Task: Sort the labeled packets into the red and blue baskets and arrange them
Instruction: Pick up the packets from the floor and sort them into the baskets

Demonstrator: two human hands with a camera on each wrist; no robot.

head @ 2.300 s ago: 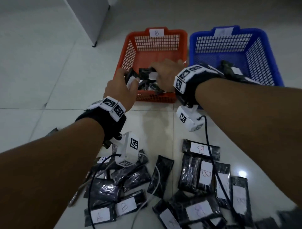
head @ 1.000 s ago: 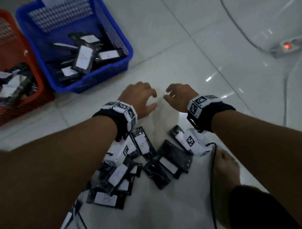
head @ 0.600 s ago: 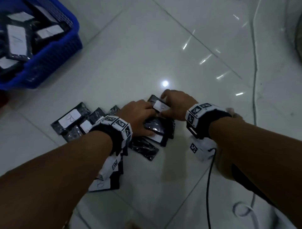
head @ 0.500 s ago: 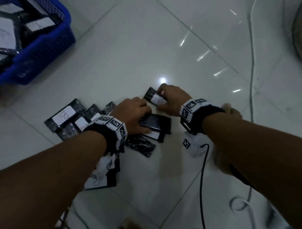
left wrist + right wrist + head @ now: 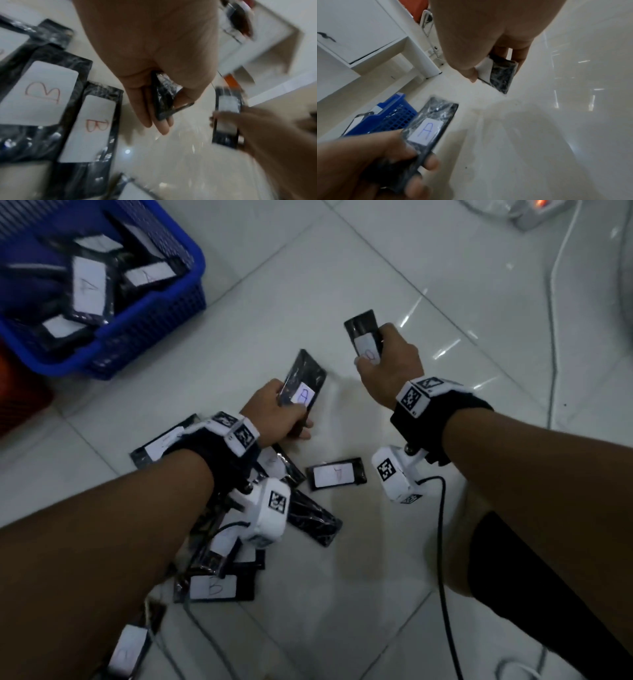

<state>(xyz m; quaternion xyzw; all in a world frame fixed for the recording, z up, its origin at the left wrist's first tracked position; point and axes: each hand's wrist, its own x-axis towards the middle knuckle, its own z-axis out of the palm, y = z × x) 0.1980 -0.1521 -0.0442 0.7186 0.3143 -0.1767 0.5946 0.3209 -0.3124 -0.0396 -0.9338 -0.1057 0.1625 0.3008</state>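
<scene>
The blue basket sits far left with A packets inside. The left hand is lifted over the floor pile, fingers curled around an A packet. The right hand pinches another packet; its letter is unclear. I think both were just picked up. Next comes carrying them to the matching baskets.
</scene>
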